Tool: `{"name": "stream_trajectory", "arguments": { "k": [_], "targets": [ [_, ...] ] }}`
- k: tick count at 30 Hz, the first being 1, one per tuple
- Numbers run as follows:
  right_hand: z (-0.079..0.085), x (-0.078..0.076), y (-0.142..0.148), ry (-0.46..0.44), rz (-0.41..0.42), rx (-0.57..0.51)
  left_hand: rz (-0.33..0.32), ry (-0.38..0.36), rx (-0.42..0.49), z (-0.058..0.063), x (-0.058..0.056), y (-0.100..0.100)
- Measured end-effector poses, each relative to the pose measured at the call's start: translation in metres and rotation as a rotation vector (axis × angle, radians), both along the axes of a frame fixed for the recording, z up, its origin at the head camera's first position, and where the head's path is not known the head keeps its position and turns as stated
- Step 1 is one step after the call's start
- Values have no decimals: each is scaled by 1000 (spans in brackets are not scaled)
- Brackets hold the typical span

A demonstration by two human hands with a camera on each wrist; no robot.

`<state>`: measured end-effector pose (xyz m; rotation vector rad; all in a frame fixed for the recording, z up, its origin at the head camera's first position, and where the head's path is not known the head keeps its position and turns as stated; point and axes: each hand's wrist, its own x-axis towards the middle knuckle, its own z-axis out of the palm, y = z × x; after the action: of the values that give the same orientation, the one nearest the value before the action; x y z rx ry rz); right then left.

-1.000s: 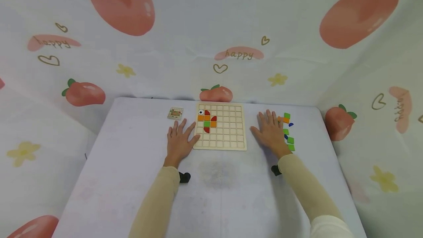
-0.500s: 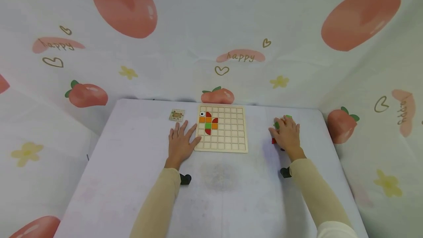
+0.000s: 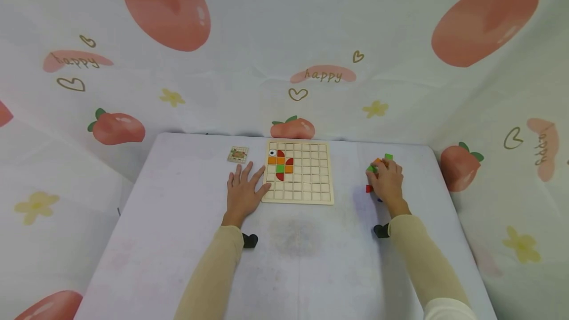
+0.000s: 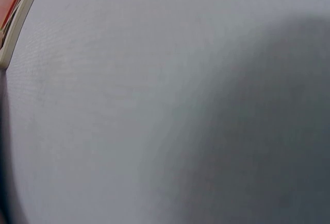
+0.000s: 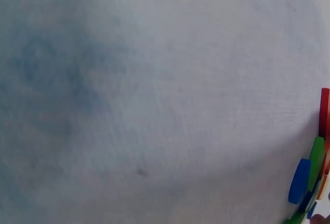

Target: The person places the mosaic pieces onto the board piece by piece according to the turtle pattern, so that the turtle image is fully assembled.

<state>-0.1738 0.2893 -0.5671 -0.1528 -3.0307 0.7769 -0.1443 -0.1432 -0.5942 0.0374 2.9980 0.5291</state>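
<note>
Left hand [image 3: 242, 195] is lying on the pale surface [image 3: 155, 221], fingers spreading wide and holding nothing, thumb tip overlapping the left edge of the gridded board [image 3: 311, 177]. Card [image 3: 238, 154] is lying just beyond those fingertips. Board is sitting between the hands, its left part bearing an eye disc [image 3: 272, 152], orange tiles [image 3: 272, 160], a green tile [image 3: 280, 168] and red quarter-rounds [image 3: 280, 177]. Right hand [image 3: 388, 185] is bending over loose pieces well right of the board, fingers curling narrow among them; whether they are pinching one, cannot tell. An orange piece [image 3: 377, 161] and green pieces [image 3: 388, 156] are showing around the fingertips, a red piece [image 3: 368, 188] near the thumb, a blue piece [image 3: 380, 200] peeking out by the wrist. Beige sleeves [image 3: 206, 270] are covering both forearms; a fruit-printed cloth [image 3: 249, 28] is hanging behind.
</note>
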Motion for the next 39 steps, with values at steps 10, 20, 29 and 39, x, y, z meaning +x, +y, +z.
{"name": "stream_trajectory", "arguments": {
  "k": [10, 20, 29, 39],
  "targets": [
    [2, 1, -8, 23, 2, 4, -5, -8, 1, 1, 0, 1],
    [1, -5, -23, 65, 68, 18, -1, -8, 2, -1, 0, 1],
    [2, -8, -51, 77, 122, 50, 3, -11, 4, -1, -1, 1],
    [0, -11, -90, 53, 219, 11, -1, -12, -5, -1, -1, 0]
  ]
}}
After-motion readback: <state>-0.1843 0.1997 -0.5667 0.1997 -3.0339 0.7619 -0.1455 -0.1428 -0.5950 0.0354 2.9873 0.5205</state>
